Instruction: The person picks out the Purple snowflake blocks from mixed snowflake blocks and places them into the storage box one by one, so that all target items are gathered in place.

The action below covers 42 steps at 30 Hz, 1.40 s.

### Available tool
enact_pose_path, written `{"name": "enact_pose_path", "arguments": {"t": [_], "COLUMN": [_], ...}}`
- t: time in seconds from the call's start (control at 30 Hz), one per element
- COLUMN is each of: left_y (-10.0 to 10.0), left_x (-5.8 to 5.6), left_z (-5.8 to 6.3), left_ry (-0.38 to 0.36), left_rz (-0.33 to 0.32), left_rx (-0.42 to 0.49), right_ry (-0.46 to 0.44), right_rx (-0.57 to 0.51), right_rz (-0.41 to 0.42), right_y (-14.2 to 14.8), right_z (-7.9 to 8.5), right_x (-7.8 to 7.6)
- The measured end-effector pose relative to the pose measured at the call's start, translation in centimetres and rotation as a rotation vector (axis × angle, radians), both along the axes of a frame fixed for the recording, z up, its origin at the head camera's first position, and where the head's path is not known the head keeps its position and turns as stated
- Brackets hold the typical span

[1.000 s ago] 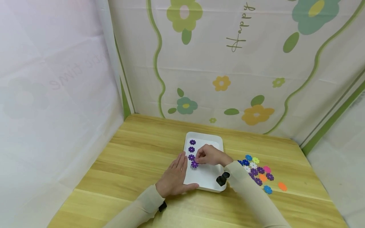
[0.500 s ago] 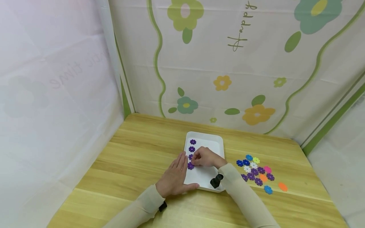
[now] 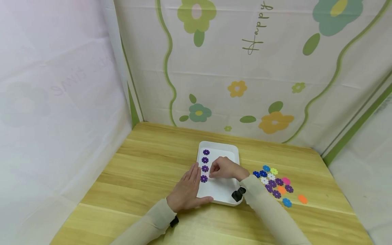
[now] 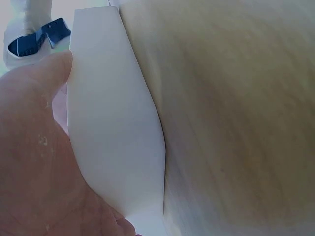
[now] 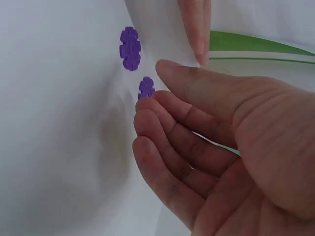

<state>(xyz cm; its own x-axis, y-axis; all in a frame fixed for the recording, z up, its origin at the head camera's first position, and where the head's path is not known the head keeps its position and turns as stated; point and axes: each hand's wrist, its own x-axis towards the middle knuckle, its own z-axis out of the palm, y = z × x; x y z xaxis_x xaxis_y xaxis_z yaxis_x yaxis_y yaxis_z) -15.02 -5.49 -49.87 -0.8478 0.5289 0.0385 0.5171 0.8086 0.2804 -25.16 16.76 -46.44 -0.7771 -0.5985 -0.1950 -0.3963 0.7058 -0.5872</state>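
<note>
A white tray lies on the table, its outer wall filling much of the left wrist view. Down the tray's left side runs a column of purple snowflake discs. My left hand rests against the tray's near left corner, fingers straight along the left side, thumb at the front edge. Over the tray, just right of the nearest disc, hovers my right hand. Its fingers are loosely bent with a gap to the thumb, and nothing shows between them.
To the right of the tray, several loose snowflake discs in purple, blue, white, yellow, pink and orange lie on the wooden table. A patterned cloth hangs behind the table, with more cloth at both sides.
My right hand brought a purple snowflake disc to the near end of the column, let go of it, and drew back slightly to the right. My left hand stayed put.
</note>
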Motion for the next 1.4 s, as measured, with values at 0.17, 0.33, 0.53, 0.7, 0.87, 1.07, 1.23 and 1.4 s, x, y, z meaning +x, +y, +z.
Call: {"name": "enact_pose_path", "arguments": {"t": [0.17,0.33,0.53,0.7,0.87,1.07,1.23,1.4], "left_y": [0.0,0.1,0.1,0.1,0.1,0.1,0.1,0.1], "left_x": [-0.1,-0.3,-0.3,-0.1,-0.1,-0.1,0.0,0.0], "left_z": [-0.2,-0.8,-0.7,-0.1,0.0,0.1,0.1,-0.1], "left_ry": [-0.012,-0.017,-0.017,-0.021,-0.024,-0.032,-0.028,-0.015], "left_rz": [0.011,0.024,0.004,0.001,0.009,0.009,0.008,0.005], "left_rx": [-0.015,-0.023,-0.007,-0.022,-0.03,-0.026,-0.02,-0.004], "right_ry": [0.052,0.121,0.171,0.176,0.253,0.342,0.341,0.356], "right_rx": [0.011,0.002,0.047,0.148,0.227,0.229,0.228,0.211], "right_rz": [0.025,0.024,0.029,0.033,0.02,0.017,-0.008,-0.007], "right_y": [3.2,7.1,11.9,14.9,16.9,18.0,18.3,18.5], "right_z": [1.9,3.9,4.5,3.5,1.6,-0.8,-1.7,-2.1], "right_x": [0.9,2.7,5.0,6.2,7.3,7.9,7.8,7.2]}}
